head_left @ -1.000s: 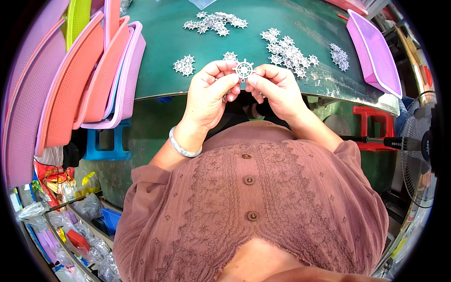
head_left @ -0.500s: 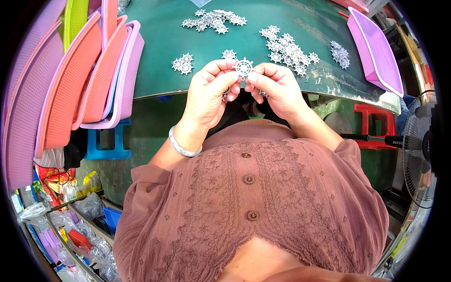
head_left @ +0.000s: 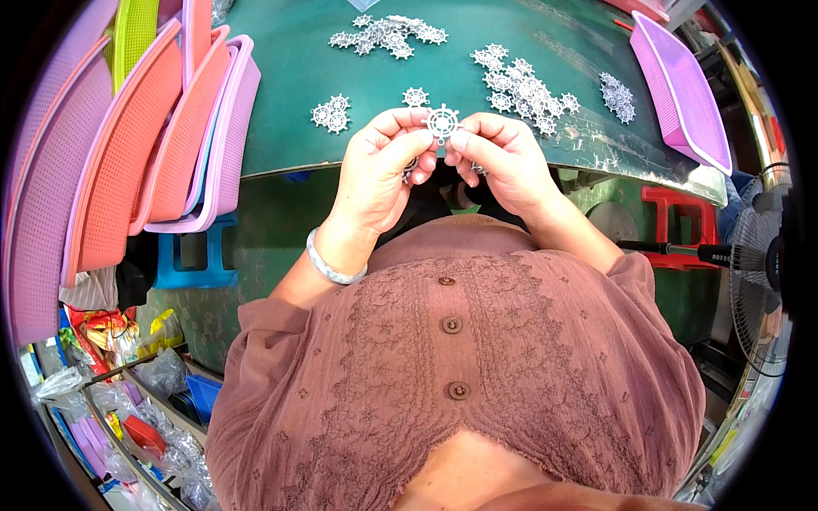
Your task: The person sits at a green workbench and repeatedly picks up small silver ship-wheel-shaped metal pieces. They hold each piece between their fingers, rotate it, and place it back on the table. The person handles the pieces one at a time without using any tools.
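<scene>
Between both hands, just over the table's near edge, I hold up a small silver ship's-wheel charm (head_left: 442, 123). My left hand (head_left: 386, 157) pinches its left rim with thumb and forefinger, and my right hand (head_left: 497, 153) pinches the right rim. More such charms peek out from under the curled fingers of each hand, mostly hidden. A single charm (head_left: 416, 97) lies on the table right behind my left fingertips. Left of it is a small cluster of charms (head_left: 332, 114). Larger piles sit farther back (head_left: 392, 36) and to the right (head_left: 524, 89).
Another small group of charms (head_left: 617, 99) lies near a purple plastic basket (head_left: 682, 94) on the green table (head_left: 281, 77). Stacked colourful baskets (head_left: 136, 145) crowd the left. A blue stool (head_left: 198, 255), a red stool (head_left: 682, 221) and a fan (head_left: 758, 264) stand around me.
</scene>
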Demonstrator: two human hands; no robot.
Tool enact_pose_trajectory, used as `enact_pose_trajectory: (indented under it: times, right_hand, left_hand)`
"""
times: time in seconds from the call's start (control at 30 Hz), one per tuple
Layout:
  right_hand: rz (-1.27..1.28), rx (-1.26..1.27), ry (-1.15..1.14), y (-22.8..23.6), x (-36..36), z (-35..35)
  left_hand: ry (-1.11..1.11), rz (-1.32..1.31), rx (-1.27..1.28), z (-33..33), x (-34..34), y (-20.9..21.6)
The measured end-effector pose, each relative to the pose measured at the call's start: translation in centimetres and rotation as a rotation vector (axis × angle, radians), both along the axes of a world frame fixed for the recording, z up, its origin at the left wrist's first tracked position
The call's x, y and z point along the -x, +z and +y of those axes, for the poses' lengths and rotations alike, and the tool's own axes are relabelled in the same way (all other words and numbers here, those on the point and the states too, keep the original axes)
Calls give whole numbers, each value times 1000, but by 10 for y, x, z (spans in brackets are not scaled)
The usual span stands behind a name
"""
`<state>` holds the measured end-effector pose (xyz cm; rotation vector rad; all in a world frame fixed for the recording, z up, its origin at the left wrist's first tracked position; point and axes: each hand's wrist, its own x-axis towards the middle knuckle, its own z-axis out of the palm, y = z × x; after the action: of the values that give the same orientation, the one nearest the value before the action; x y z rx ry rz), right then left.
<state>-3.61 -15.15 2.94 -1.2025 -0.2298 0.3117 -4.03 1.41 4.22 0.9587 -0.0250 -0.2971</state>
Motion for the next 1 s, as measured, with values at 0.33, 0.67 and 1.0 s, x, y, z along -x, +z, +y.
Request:
enact_pose_trajectory:
  times: [0.33, 0.67, 1.0]
  right_hand:
    - [-8, -66, -86, 2, 0, 1]
    - [-122, -124, -148, 3, -3, -8]
    - [-129, -123, -144, 5, -1, -8]
  left_hand:
    - [-45, 125, 217, 0, 0, 5]
    - [-267, 74, 614, 10, -5, 4]
    - [-148, 63, 411, 8, -5, 0]
